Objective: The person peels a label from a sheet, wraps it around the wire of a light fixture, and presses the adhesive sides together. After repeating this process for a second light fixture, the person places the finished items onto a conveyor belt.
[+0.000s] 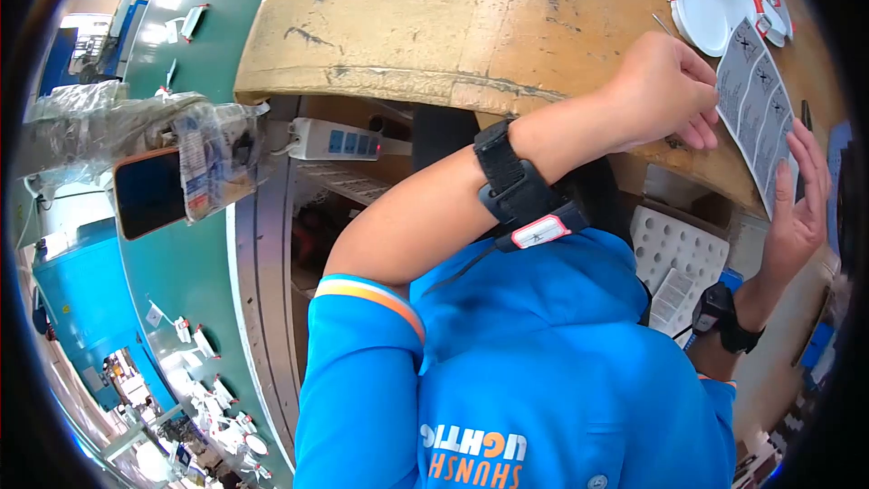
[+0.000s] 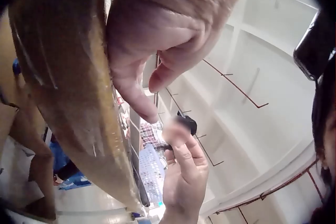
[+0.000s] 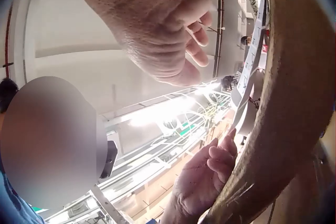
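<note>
A grey printed sheet [image 1: 756,95] with crossed-out symbols and lines of small text stands tilted at the table's edge. With curled fingers my left hand [image 1: 661,91] pinches its near-side edge; in the right wrist view, the left fingertips [image 3: 231,142] meet the sheet's lower end. A thin rod [image 1: 662,24] shows just past the left knuckles. My right hand [image 1: 801,195] is at the opposite edge, fingers extended along it and thumb in front of the sheet's lower part. Seen from the right wrist, the right hand [image 3: 173,40] has loosely bent fingers.
White round lamp fittings [image 1: 711,9] with red clips lie beyond the sheet on the worn wooden table [image 1: 407,18]. Below its edge are a power strip [image 1: 337,140] and a perforated white tray [image 1: 679,240]. A phone [image 1: 149,195] is mounted at the left beside a green conveyor [image 1: 172,281].
</note>
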`<state>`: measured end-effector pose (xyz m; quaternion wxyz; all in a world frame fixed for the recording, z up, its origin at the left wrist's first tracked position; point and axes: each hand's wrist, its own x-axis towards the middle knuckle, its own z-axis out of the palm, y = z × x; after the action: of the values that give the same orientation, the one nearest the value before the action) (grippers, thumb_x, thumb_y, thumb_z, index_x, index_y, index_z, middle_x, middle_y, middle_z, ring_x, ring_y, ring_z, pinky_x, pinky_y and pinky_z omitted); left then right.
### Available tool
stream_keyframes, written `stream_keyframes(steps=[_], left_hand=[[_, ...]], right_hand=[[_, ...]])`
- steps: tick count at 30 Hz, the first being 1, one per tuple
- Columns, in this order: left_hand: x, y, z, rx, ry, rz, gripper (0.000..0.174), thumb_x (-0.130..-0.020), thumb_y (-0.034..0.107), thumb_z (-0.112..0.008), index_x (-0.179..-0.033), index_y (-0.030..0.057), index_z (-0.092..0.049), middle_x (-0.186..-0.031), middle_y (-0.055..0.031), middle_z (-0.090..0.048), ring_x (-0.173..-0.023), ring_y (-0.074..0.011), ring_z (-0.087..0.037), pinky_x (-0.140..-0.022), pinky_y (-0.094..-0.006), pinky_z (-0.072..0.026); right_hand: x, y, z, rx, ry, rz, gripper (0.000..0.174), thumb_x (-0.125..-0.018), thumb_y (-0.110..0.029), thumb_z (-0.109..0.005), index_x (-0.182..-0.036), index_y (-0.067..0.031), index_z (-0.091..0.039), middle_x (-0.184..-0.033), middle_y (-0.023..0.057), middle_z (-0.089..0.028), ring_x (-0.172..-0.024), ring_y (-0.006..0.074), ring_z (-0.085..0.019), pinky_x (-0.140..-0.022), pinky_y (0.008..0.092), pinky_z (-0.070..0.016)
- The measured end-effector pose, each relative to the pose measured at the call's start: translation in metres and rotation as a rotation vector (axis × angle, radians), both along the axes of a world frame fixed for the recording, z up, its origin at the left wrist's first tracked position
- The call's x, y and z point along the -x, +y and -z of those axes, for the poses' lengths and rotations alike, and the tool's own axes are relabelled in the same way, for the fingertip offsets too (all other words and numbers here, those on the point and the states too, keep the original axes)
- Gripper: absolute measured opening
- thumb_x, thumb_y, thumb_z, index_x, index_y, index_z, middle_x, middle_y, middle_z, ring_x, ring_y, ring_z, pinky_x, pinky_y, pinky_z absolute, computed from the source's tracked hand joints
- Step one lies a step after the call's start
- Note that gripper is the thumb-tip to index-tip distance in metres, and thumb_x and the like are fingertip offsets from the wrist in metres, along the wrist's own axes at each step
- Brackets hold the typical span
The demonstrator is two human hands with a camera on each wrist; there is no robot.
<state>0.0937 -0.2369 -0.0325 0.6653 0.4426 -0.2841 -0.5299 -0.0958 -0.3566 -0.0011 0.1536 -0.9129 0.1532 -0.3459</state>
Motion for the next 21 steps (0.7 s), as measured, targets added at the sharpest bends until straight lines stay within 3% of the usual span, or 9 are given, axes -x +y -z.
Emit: stream_keyframes(steps=[4, 7, 10, 11, 16, 18, 19, 21], left_hand=[[0.001, 0.001, 0.003, 0.055, 0.003, -0.015, 0.027, -0.083, 0.004, -0.052, -0.103, -0.0147, -0.047, -0.08, -0.0182, -0.059, -0.065, -0.0235, -0.064, -0.057, -0.0268, -0.0542], [0.002, 0.002, 0.003, 0.063, -0.01, -0.025, 0.027, -0.083, 0.004, -0.052, -0.103, -0.0141, -0.047, -0.08, -0.0179, -0.059, -0.065, -0.023, -0.064, -0.057, -0.0265, -0.0542], [0.002, 0.003, 0.003, 0.059, -0.004, -0.038, 0.026, -0.083, 0.004, -0.053, -0.102, -0.0133, -0.048, -0.08, -0.0173, -0.059, -0.065, -0.0224, -0.065, -0.057, -0.0264, -0.0542], [0.002, 0.003, 0.004, 0.073, -0.002, -0.037, 0.025, -0.083, 0.003, -0.053, -0.102, -0.0129, -0.049, -0.08, -0.0173, -0.059, -0.065, -0.0223, -0.065, -0.057, -0.0264, -0.0542], [0.002, 0.005, 0.004, 0.111, -0.04, -0.043, 0.023, -0.083, 0.003, -0.052, -0.1, -0.0118, -0.05, -0.08, -0.0174, -0.06, -0.065, -0.0218, -0.065, -0.057, -0.0266, -0.0543], [0.002, 0.004, 0.005, 0.12, -0.047, -0.028, 0.023, -0.083, 0.003, -0.052, -0.1, -0.0119, -0.05, -0.079, -0.0174, -0.06, -0.065, -0.0217, -0.065, -0.057, -0.0267, -0.0544], [0.002, 0.004, 0.006, 0.128, -0.048, -0.024, 0.022, -0.083, 0.003, -0.052, -0.1, -0.0119, -0.05, -0.079, -0.0174, -0.06, -0.065, -0.0217, -0.065, -0.057, -0.0267, -0.0544], [0.002, 0.005, 0.007, 0.13, 0.01, -0.02, 0.022, -0.083, 0.003, -0.052, -0.099, -0.012, -0.05, -0.078, -0.0171, -0.06, -0.065, -0.0215, -0.064, -0.057, -0.0268, -0.0542]], right_hand=[[-0.003, 0.004, 0.0, -0.036, -0.028, -0.007, 0.023, -0.083, 0.001, -0.053, -0.105, 0.0027, -0.059, -0.115, 0.0131, -0.056, -0.112, 0.0212, -0.049, -0.097, 0.0328, -0.0334], [-0.009, 0.016, -0.001, -0.228, -0.101, -0.093, 0.023, -0.081, 0.001, -0.053, -0.103, 0.0031, -0.059, -0.112, 0.014, -0.057, -0.108, 0.0231, -0.05, -0.095, 0.0347, -0.035], [-0.01, 0.04, -0.009, -0.311, -0.134, -0.249, 0.022, -0.082, -0.004, -0.052, -0.102, 0.0035, -0.058, -0.106, 0.014, -0.058, -0.098, 0.0227, -0.052, -0.087, 0.0335, -0.0387], [-0.017, 0.056, -0.014, -0.371, -0.203, -0.304, 0.021, -0.08, -0.01, -0.054, -0.097, 0.0008, -0.06, -0.097, 0.0114, -0.059, -0.085, 0.0213, -0.053, -0.076, 0.0308, -0.0403], [-0.049, 0.113, -0.049, -0.594, 0.351, -1.475, 0.016, -0.082, -0.024, -0.055, -0.094, -0.0176, -0.063, -0.092, -0.0033, -0.063, -0.077, 0.0176, -0.055, -0.066, 0.0314, -0.038], [-0.051, 0.112, -0.046, -0.409, 0.466, -1.459, 0.016, -0.082, -0.026, -0.056, -0.093, -0.0185, -0.063, -0.09, -0.004, -0.064, -0.072, 0.0172, -0.055, -0.063, 0.0317, -0.0375], [-0.052, 0.104, -0.037, -0.201, 0.454, -1.209, 0.016, -0.081, -0.025, -0.056, -0.093, -0.0158, -0.063, -0.088, -0.0019, -0.064, -0.069, 0.0176, -0.054, -0.062, 0.0319, -0.0375], [-0.055, 0.095, -0.045, -0.065, 0.368, -0.72, 0.017, -0.08, -0.02, -0.057, -0.091, -0.0079, -0.062, -0.081, 0.0034, -0.063, -0.064, 0.018, -0.052, -0.059, 0.0311, -0.0373]])
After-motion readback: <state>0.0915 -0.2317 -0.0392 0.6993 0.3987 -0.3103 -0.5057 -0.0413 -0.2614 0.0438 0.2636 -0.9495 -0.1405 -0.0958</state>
